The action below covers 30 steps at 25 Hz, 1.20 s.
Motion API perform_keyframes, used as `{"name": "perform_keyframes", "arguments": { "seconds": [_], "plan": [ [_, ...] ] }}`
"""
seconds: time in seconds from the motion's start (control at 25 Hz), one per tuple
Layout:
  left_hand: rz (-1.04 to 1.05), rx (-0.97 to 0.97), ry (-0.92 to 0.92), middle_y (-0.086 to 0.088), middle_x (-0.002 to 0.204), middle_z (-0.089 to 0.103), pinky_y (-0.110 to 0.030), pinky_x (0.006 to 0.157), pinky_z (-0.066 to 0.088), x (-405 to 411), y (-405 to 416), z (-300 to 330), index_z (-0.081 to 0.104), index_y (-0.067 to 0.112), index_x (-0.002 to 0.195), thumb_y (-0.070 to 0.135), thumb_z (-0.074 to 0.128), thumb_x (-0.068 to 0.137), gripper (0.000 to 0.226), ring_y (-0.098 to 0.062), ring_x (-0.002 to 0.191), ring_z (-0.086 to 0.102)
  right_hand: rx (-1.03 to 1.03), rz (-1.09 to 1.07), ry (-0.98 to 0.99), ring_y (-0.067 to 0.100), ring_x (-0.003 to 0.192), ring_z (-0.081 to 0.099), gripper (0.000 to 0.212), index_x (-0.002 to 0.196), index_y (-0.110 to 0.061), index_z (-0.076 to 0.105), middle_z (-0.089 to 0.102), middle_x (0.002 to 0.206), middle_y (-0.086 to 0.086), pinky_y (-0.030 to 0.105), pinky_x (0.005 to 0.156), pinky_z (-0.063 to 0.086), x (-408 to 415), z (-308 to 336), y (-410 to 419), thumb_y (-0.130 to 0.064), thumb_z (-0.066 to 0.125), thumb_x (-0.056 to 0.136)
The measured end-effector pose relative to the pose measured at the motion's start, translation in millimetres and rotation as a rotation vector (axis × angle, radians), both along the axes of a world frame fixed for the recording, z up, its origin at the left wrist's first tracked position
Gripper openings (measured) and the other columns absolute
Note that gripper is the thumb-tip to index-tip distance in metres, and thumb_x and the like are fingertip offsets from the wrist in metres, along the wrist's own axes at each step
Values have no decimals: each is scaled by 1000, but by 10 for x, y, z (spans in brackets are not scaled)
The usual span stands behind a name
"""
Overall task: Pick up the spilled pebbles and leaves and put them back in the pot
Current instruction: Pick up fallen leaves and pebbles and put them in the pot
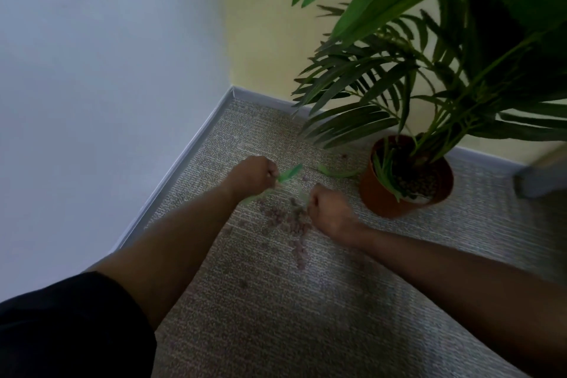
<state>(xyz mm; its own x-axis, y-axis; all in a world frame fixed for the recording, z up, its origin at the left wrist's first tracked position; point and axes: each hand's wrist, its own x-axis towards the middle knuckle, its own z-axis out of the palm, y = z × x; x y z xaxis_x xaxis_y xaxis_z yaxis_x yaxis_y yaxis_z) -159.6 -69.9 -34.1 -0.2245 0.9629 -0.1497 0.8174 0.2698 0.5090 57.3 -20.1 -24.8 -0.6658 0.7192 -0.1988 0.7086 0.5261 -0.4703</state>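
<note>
A terracotta pot (380,199) with a palm plant stands on the carpet at the right, with brown pebbles and some leaves inside. A patch of spilled pebbles (290,219) lies on the carpet between my hands. My left hand (251,176) is closed around a green leaf (290,173) that sticks out both sides of the fist. My right hand (329,209) is closed at the right edge of the pebble patch, with a pale leaf strip (302,193) at its fingers; blur hides what it grips. Another leaf (336,172) lies on the floor near the pot.
The spot is a room corner: a blue-grey wall (107,86) to the left, a yellow wall (264,40) behind, grey skirting (190,147) along both. Palm fronds (383,77) hang over the pot and the carpet. A grey object (540,178) stands at the far right.
</note>
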Motion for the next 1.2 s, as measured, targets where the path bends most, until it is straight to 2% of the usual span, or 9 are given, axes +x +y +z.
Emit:
{"name": "perform_keyframes", "arguments": {
  "seconds": [0.16, 0.28, 0.48, 0.56, 0.68, 0.84, 0.92, 1.04, 1.2],
  "plan": [
    [117, 16, -402, -14, 77, 72, -24, 65, 52, 410, 26, 311, 71, 4, 82, 15, 72, 83, 12, -18, 64, 65, -182, -373, 204, 18, 74, 62, 10, 94, -13, 63, 62, 84, 0, 29, 59, 51, 128, 314, 155, -17, 57, 87],
    [251, -46, -698, -21, 80, 72, -33, 63, 61, 878, 83, 480, 65, 0, 91, 5, 67, 88, 6, -26, 65, 71, -253, -357, 209, 11, 70, 60, 5, 89, -22, 64, 66, 87, -1, 20, 52, 41, 226, 441, 145, -21, 60, 86],
    [422, 17, -946, -10, 70, 65, -19, 41, 47, 1369, 319, 630, 61, 9, 78, 6, 67, 88, 12, -14, 50, 60, -98, -278, 262, 15, 74, 63, 12, 86, -24, 64, 68, 82, -2, 25, 64, 45, 528, 637, 197, -20, 54, 91],
    [437, 43, -987, -6, 66, 62, -19, 39, 43, 1495, 447, 642, 63, 9, 77, 9, 68, 88, 12, -11, 47, 55, -161, -260, 318, 15, 60, 67, 9, 89, -22, 66, 71, 72, -3, 28, 55, 52, 658, 678, 274, -24, 57, 92],
    [419, 78, -1038, -13, 80, 67, -26, 52, 56, 1672, 665, 662, 67, -2, 93, 11, 68, 88, 14, -18, 61, 65, -130, -246, 334, 11, 47, 65, 9, 88, -25, 69, 71, 59, -4, 26, 48, 54, 832, 727, 492, -31, 64, 89],
    [354, 60, -1029, -14, 98, 70, -32, 70, 63, 1764, 969, 610, 66, 4, 101, 6, 64, 88, 13, -20, 80, 70, 346, -100, 67, 19, 67, 66, 17, 88, -15, 72, 72, 77, 3, 24, 62, 44, 1046, 681, 973, -28, 62, 86],
    [335, 9, -984, -12, 97, 70, -42, 84, 61, 1808, 1052, 550, 67, 7, 104, 6, 66, 86, 18, -23, 89, 70, 440, -120, -55, 23, 69, 69, 9, 89, -16, 71, 73, 78, 4, 23, 59, 41, 1120, 596, 1154, -20, 63, 88],
    [314, -52, -985, -14, 97, 68, -51, 92, 56, 1926, 1105, 433, 61, 20, 85, 2, 67, 80, 19, -29, 97, 68, 422, -115, -160, 25, 69, 69, 7, 88, -16, 67, 71, 77, 5, 26, 56, 42, 1124, 428, 1253, -23, 65, 87],
    [252, -92, -934, -19, 133, 55, -53, 98, 51, 2028, 1150, 300, 42, 8, 136, 0, 62, 81, 59, -32, 118, 55, 414, -98, -198, 28, 77, 69, 22, 101, -15, 64, 71, 87, 10, 30, 58, 47, 1090, 279, 1289, -25, 70, 83]
  ]
}}
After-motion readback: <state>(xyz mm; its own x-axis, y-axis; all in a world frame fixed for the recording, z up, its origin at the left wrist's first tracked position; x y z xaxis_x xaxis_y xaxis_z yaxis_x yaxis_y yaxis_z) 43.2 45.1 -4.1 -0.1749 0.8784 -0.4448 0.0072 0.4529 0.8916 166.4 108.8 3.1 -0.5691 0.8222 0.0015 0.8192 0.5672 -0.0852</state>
